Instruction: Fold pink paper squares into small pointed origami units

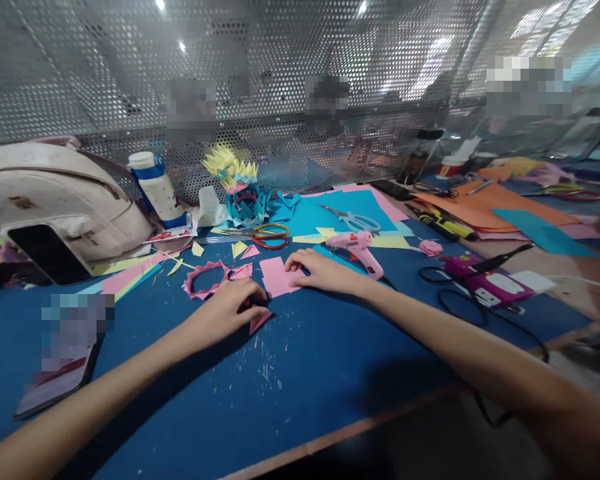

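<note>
A pink paper rectangle (276, 275) lies on the blue mat (305, 373) between my hands. My right hand (314, 269) rests with curled fingers on its right edge. My left hand (233, 305) is beside its lower left, fingers bent over a small pink folded piece (260, 321); whether the fingers grip it is unclear. Left of the rectangle lies a ring of folded pink paper (205, 280). Behind my right hand is a pink glue gun (361, 252). Red and yellow scissors (265, 236) lie behind the rectangle.
A phone (63, 373) lies at left, another (50, 253) leans on a white backpack (65, 193). Blue and yellow paper models (245, 200) stand at the back. At right are a purple power strip (490, 283) with black cables and orange sheets (505, 210).
</note>
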`<state>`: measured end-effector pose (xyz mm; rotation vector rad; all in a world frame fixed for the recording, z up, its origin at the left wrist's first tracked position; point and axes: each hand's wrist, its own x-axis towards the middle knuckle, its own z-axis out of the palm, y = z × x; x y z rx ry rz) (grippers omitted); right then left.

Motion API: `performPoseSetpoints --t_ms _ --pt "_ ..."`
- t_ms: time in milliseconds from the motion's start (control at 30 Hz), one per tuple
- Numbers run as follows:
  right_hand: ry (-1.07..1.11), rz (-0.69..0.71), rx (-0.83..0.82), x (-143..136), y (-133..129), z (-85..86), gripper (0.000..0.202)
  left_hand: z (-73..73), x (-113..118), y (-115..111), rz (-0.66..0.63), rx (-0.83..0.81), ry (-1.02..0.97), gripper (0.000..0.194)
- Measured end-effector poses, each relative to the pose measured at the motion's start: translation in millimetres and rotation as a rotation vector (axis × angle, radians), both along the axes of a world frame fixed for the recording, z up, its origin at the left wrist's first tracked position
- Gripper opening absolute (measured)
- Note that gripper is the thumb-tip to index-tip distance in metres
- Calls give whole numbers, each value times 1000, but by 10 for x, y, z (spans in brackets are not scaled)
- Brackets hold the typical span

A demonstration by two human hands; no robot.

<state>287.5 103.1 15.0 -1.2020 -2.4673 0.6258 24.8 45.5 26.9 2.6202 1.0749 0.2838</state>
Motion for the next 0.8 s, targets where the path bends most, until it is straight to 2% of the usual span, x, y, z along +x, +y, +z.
performPoseSetpoints --t_ms 100,200,333,467,633,800 --pt "1 -5 -16 5 0 2 19 -13 -37 225 -38 -126 47 31" --pt "0 -13 -12 13 -9 9 21 -51 -38 355 -59 -241 102 32" --pt "1 -12 -17 30 14 -7 22 -59 -30 397 -69 -335 158 33" --pt "-4 -5 -29 48 43 -25 20 0 -38 417 -91 -380 169 32" --pt "-21 3 -13 56 13 6 21 85 -62 550 -73 -336 120 32" --pt "-31 4 -6 43 -4 19 20 133 -88 697 36 -144 46 32"
